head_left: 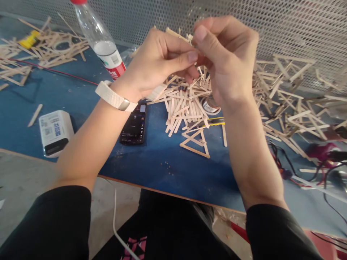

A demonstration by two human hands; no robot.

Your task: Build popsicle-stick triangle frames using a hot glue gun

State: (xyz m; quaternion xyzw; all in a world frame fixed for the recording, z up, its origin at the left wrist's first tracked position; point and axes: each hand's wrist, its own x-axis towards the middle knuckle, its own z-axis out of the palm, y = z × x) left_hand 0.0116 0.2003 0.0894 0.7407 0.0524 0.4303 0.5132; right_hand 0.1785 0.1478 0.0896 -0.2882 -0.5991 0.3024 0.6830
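Both hands are raised close together above a pile of wooden sticks (pixel 184 108). My left hand (pixel 165 57) has its thumb pressed against its fingers, pinching something too small to make out. My right hand (pixel 227 50) is also closed in a pinch, thumb against forefinger, and what it holds is hidden. Pale stick ends show just behind the fingertips. Below the hands, a triangle of joined sticks (pixel 195 151) lies on the blue table (pixel 162 166), beside a yellow and black cutter (pixel 213 122) and a roll of tape (pixel 210 106).
A plastic bottle (pixel 104 50) stands left of the hands, with a phone (pixel 134 126) and a white box (pixel 55 131) nearer the front edge. More stick structures (pixel 295 104) and dark cables (pixel 282 155) lie at right. A perforated metal panel (pixel 284 29) rises behind.
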